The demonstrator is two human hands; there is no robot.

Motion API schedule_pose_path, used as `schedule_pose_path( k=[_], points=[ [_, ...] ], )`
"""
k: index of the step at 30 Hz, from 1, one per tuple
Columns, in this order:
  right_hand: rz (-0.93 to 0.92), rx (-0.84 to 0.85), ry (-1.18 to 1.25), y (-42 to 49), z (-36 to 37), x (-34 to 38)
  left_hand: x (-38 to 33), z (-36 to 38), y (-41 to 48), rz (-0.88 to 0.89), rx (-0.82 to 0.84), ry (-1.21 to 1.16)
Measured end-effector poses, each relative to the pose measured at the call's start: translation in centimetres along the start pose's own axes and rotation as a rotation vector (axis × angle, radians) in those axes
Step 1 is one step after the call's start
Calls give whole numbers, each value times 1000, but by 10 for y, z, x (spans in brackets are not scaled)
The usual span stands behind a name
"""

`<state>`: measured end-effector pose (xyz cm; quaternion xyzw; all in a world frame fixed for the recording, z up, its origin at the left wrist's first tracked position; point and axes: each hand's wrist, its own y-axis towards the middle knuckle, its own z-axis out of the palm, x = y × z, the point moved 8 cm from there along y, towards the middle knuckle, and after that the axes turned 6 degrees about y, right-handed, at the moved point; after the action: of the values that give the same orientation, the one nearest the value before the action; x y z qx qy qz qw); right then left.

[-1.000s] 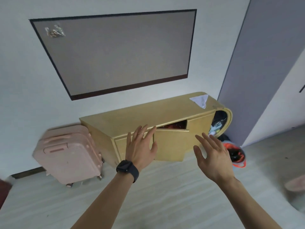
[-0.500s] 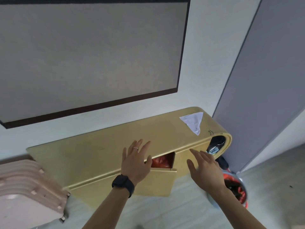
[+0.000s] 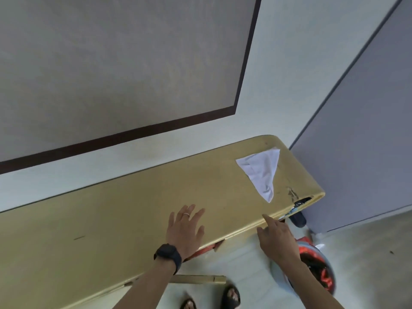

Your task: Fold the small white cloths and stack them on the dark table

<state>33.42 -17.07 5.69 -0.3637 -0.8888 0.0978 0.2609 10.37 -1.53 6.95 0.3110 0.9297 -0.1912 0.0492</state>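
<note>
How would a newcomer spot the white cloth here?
Find the long yellow cabinet against the wall, below the grey dark-framed board. Follow its top to the rounded right end. The cloth lies there, a crumpled white triangle, the only white thing on that top, beyond the right hand.

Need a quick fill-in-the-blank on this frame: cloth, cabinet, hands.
1. The white cloth lies on top of the ____ cabinet.
2. The left hand wears a ring and, at the wrist, a black ____.
3. The right hand holds ____.
Missing words: yellow; watch; nothing.
</note>
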Motion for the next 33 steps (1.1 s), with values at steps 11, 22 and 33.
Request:
schedule_pose_path(
  k=[11, 22, 33],
  points=[
    [32, 50, -78, 169, 24, -51, -9, 111, 100, -180, 182, -42],
    [-468, 78, -59, 159, 35, 12, -14, 106, 105, -203, 191, -64],
    [-646, 280, 80, 92, -27, 118, -43, -21, 89, 144, -280, -225]
  ],
)
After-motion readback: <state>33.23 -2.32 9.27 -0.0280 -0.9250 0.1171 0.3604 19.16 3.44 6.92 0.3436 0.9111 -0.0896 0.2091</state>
